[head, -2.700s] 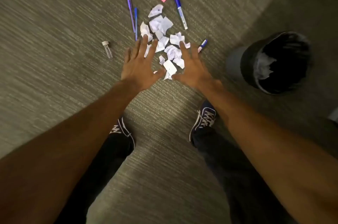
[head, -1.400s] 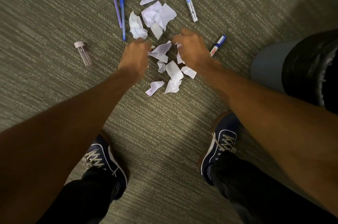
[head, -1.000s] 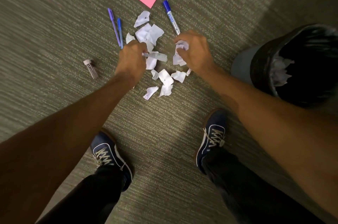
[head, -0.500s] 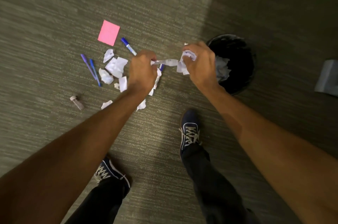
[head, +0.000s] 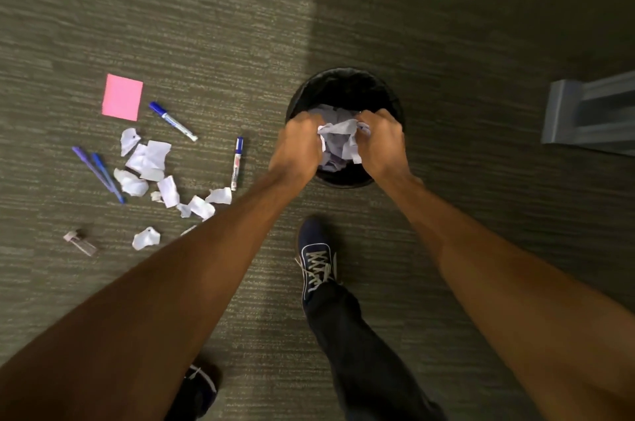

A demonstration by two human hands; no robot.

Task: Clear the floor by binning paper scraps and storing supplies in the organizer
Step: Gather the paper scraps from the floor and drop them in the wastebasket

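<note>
Both my hands hover over the black bin (head: 343,80), which holds crumpled paper. My left hand (head: 297,149) and my right hand (head: 381,142) are each closed on white paper scraps (head: 338,131) held between them above the bin's opening. More white paper scraps (head: 151,162) lie scattered on the carpet to the left. Around them lie a pink sticky pad (head: 122,96), two blue markers (head: 173,121) (head: 237,162), two blue-purple pens (head: 98,173) and a small clear vial (head: 80,243).
Grey-green carpet covers the floor. A grey metal furniture foot (head: 591,114) stands at the right edge. My right shoe (head: 314,259) is just in front of the bin, my left shoe (head: 199,386) near the bottom of the view.
Both hands closed on scraps from the pile, lifted them and swung right; they now hang over the bin. The view turned toward the bin.
</note>
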